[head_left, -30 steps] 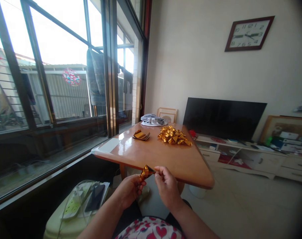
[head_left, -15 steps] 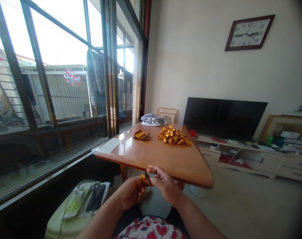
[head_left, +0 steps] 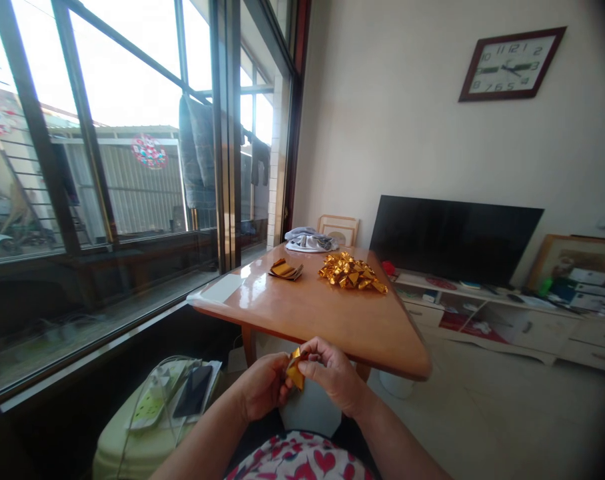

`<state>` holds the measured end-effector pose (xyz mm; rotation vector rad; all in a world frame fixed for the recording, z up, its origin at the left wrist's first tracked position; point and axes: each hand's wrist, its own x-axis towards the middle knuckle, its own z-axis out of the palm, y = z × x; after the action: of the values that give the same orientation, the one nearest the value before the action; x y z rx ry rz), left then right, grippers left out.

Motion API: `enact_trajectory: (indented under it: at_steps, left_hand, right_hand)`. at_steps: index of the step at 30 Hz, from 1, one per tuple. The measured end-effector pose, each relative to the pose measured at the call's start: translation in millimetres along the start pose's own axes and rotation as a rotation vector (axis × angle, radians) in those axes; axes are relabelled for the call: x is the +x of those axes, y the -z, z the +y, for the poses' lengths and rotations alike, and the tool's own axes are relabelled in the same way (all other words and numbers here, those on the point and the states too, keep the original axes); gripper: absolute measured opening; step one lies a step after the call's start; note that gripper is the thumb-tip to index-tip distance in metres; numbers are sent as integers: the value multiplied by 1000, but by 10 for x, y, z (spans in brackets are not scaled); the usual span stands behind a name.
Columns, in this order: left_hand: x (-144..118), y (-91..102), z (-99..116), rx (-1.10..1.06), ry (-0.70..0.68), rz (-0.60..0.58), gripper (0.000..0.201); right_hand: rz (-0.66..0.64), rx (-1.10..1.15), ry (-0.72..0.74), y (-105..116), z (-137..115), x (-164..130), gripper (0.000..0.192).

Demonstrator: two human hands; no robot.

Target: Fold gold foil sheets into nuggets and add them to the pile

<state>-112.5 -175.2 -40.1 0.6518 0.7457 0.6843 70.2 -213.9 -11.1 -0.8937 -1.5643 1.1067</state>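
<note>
A small piece of shiny gold foil paper (head_left: 296, 373), partly folded, is pinched between both hands just in front of the table edge. My left hand (head_left: 266, 385) grips its left side, fingers curled. My right hand (head_left: 330, 373) holds the upper right side between thumb and fingers. Beyond them on the brown table (head_left: 302, 313) lies a heap of folded gold foil pieces (head_left: 351, 272). Left of the heap sits a stack of flat gold paper sheets (head_left: 285, 269). My fingers cover part of the held foil.
Folded cloth (head_left: 310, 240) lies at the table's far end. A pale stool (head_left: 112, 437) at my lower left carries a green power strip (head_left: 150, 403) and a dark phone (head_left: 192, 391). A television (head_left: 457, 237) stands on a white cabinet (head_left: 537, 327); a window (head_left: 127, 180) runs along the left.
The foil piece has turned and now shows a broader gold face pointing downward. My right hand has closed nearer to my left. The view has shifted slightly left.
</note>
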Motion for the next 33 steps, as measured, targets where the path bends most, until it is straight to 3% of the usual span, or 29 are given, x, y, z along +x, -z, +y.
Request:
enact_trajectory:
  at_steps: [4, 8, 12, 16, 23, 33]
  left_hand:
    - [-4, -32, -15, 139, -117, 47, 36]
    - [-70, -107, 1, 361, -487, 212, 34]
    - [-157, -222, 33, 396, -737, 134, 30]
    - [-203, -324, 42, 462, -849, 74, 29]
    - [-239, -367, 46, 717, -1015, 230, 14]
    - [-259, -345, 39, 1016, -1164, 313, 7]
  right_hand:
    - [7, 217, -45, -16, -12, -11, 22]
    - [118, 287, -31, -2, -11, -1, 21]
    - [184, 325, 12, 22, 37, 15, 19]
    - [171, 322, 20, 15, 6, -8, 18]
    - [106, 295, 10, -10, -69, -41, 19]
    - [57, 287, -15, -53, -194, -74, 26]
